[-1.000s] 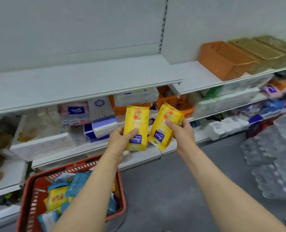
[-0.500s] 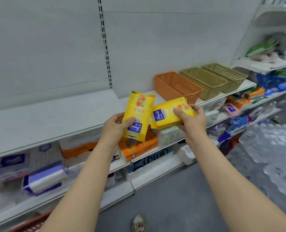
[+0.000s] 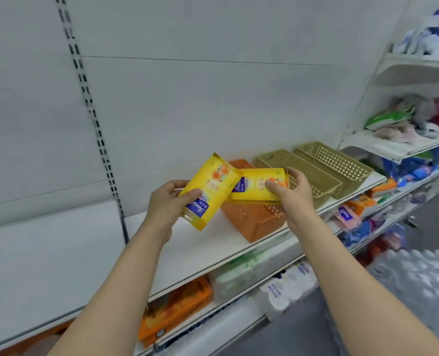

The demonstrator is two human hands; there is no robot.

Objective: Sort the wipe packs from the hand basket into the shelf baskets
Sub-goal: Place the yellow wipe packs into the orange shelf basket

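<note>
A yellow pack (image 3: 211,189) is gripped in the left hand (image 3: 165,205) and another pack (image 3: 258,185) in the right hand (image 3: 291,192), held over the orange basket (image 3: 254,219) but not yet dropped in.

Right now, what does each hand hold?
Left hand: grips a tilted yellow wipe pack.
Right hand: holds a second yellow pack above the orange basket.

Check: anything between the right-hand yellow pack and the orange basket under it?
Nothing visible in the head view: the right hand holds its yellow pack just over the orange basket rim; contact can't be told.
</note>
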